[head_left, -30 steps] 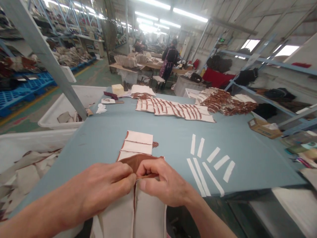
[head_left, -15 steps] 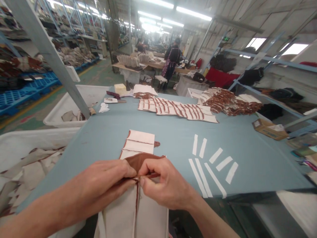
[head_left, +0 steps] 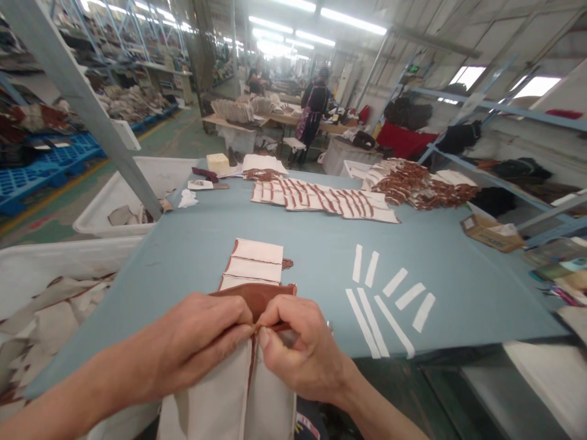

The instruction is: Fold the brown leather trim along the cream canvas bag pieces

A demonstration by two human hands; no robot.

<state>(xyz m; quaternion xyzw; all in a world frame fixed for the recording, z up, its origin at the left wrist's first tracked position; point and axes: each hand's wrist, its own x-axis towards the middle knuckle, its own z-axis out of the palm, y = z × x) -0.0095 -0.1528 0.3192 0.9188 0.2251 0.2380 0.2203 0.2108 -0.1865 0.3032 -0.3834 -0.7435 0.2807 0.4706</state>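
Note:
My left hand (head_left: pixel 192 342) and my right hand (head_left: pixel 298 348) are side by side at the near edge of the blue-grey table (head_left: pixel 321 244). Both pinch the top of a cream fabric piece with a brown trim (head_left: pixel 238 397) that hangs over the table's edge. Its brown flap (head_left: pixel 259 295) lies just beyond my fingertips. Behind the flap rests a small stack of folded cream pieces (head_left: pixel 254 263).
Several white strips (head_left: pixel 389 299) lie to the right. A row of cream and brown pieces (head_left: pixel 321 201) and a heap (head_left: pixel 413 183) sit at the far side, a cardboard box (head_left: pixel 490 232) at the right. White bins (head_left: pixel 128 195) with scraps stand left. A person (head_left: pixel 314 110) works far back.
My hands have drawn slightly toward me with the fabric, and the brown flap has folded flatter. The view has shifted a little.

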